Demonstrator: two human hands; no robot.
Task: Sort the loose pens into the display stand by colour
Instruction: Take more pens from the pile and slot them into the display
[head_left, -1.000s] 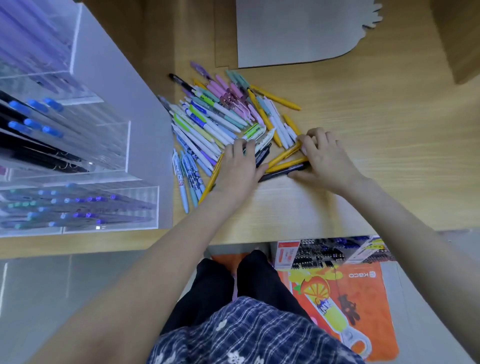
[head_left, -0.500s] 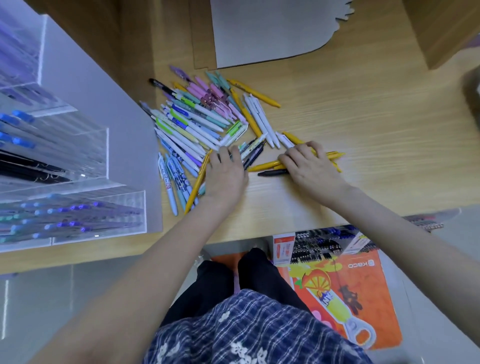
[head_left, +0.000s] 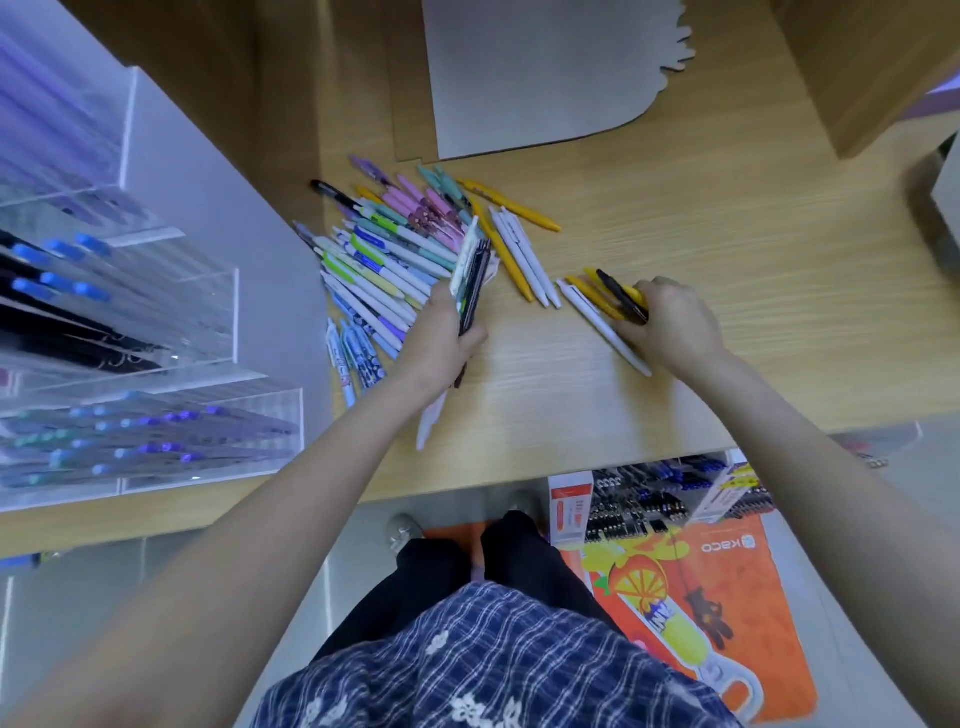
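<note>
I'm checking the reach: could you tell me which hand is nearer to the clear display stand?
Left. The left hand grips pens beside the pile, closer to the display stand; the right hand is further right.

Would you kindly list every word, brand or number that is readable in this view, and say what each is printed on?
"KACO", seen upside down: on the orange bag on the floor under the table.
Red and white box beside it: has print, too small to read.
Loose pens on the table: markings on the barrels are blurred, unreadable.
Acrylic display stand: no legible labels.

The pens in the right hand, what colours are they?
Yellow, black and white pens, seen in the head view.
</note>
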